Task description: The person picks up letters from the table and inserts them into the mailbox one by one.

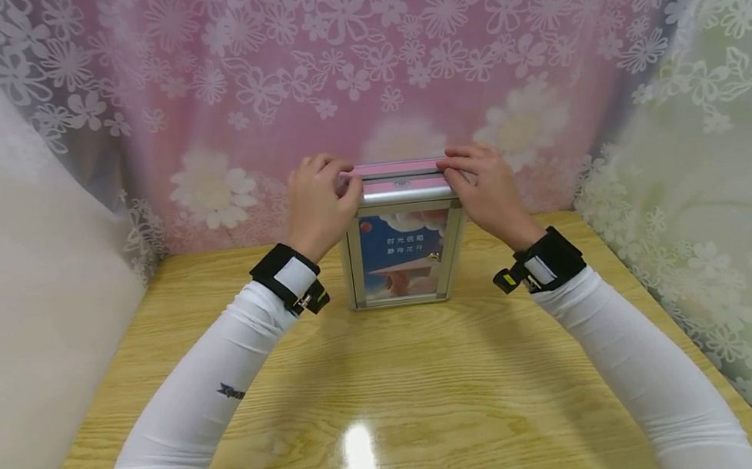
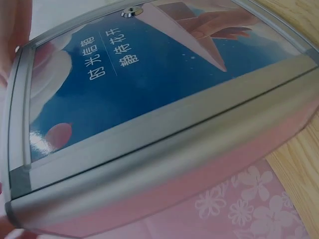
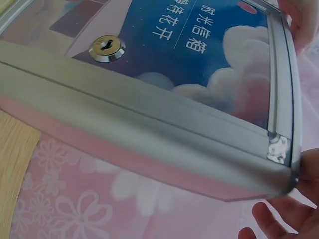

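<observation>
A lockable letter box [image 1: 405, 270] with a silver frame and pink sides stands upright on the wooden table. Its blue front panel bears white Chinese characters and a picture of a paper plane. My left hand [image 1: 322, 203] grips the top left corner, thumb at the front edge and fingers over the top. At the opposite top corner, my right hand [image 1: 486, 192] holds on in a similar way. A keyed lock [image 3: 107, 48] sits on the door, which lies against its frame. From the left wrist, the blue panel [image 2: 144, 99] shows at a slant; that hand is mostly out of frame there.
The wooden table [image 1: 366, 390] extends toward me with a bright light reflection. A pink floral curtain [image 1: 344, 75] hangs close behind the box. Pale cloths hang at the left [image 1: 20, 228] and right [image 1: 746, 184] sides.
</observation>
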`<state>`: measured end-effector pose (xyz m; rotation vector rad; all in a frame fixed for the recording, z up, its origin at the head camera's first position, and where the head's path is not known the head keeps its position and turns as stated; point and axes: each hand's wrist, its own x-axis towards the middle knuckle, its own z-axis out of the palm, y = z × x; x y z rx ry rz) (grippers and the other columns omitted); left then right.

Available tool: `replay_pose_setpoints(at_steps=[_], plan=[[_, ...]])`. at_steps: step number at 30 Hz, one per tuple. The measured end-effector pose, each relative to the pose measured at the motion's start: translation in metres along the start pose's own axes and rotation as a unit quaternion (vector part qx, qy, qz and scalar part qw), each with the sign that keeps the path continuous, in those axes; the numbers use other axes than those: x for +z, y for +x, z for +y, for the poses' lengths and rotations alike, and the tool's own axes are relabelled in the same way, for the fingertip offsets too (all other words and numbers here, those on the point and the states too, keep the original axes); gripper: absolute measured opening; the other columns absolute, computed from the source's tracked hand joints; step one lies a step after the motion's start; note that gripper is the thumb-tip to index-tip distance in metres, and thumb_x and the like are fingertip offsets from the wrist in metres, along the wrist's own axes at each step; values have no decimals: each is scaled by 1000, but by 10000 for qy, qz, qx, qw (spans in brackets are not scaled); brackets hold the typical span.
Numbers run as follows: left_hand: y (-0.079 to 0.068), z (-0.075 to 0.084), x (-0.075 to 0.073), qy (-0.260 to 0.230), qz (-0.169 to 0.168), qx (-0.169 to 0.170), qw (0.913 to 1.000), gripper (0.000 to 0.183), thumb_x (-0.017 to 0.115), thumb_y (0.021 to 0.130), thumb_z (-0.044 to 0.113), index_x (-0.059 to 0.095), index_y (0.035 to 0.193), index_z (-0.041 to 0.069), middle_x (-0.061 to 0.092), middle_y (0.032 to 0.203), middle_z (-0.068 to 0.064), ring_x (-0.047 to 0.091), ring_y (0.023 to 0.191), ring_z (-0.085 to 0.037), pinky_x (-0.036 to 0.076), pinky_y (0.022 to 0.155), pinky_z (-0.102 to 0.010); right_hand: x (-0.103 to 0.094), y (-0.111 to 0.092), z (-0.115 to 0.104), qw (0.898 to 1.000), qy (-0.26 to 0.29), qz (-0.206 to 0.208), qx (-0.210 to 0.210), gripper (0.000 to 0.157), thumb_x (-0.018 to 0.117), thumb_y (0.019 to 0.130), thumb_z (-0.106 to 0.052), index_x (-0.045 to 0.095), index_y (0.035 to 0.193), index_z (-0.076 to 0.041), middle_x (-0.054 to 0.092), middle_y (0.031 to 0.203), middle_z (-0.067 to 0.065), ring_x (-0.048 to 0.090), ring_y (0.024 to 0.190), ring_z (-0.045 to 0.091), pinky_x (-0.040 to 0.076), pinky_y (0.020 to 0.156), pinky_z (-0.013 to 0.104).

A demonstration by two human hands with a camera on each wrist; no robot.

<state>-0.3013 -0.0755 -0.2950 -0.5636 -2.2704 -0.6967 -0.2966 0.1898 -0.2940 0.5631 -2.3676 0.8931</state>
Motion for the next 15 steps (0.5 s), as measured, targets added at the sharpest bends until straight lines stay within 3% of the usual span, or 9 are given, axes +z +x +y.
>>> replay_pose_setpoints(at_steps=[4,8,12,15], plan=[[-14,-3,-9,456,-409,-354,9975,51,44,96,47,61,126,9,58,125,-9,42,118,-24,33,93,-52,-9,-13,5,9999,-58,-115,62,34,57,96,-21,63,124,-4,52,135,14,34,125,20,31,102,51],[-33,-8,-13,668,-910,-667,9914,78,36,91,67,45,141,8,47,139,-12,32,128,-27,26,98,-55,-22,-31,11,9981,-441,-419,123,46,56,97,-29,52,135,-4,44,141,16,29,130,25,23,106,56],[-56,-14,-11,837,-1296,-853,9843,94,35,84,77,34,147,7,40,144,-14,28,130,-30,23,100,-58,-30,-52,19,9937,-769,-796,188,56,51,98,-38,42,142,-4,36,146,20,22,134,30,14,109,57],[-74,-18,-3,970,-1552,-925,9787,101,36,80,81,31,147,6,38,145,-16,29,129,-32,24,98,-60,-33,-70,25,9876,-1073,-1124,239,66,50,96,-46,36,145,-3,31,148,23,19,134,36,15,106,63]])
